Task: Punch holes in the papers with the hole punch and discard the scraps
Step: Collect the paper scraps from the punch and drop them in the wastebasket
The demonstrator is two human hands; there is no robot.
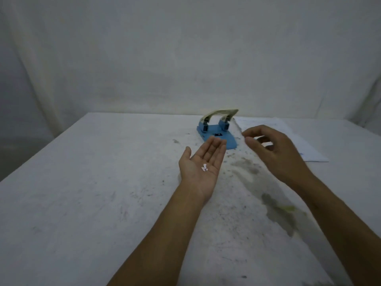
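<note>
A blue hole punch with a pale metal lever stands on the white table, towards the back. White papers lie flat to its right. My left hand is held palm up just in front of the punch, fingers straight, with a few small white paper scraps resting in the palm. My right hand hovers to the right, over the near edge of the papers, fingers loosely curled and apart, nothing visibly between them.
The table's cloth is stained with dark smudges and a greenish blotch at the right front. A white sheet hangs as a backdrop behind the table. The table's left edge runs diagonally at the far left.
</note>
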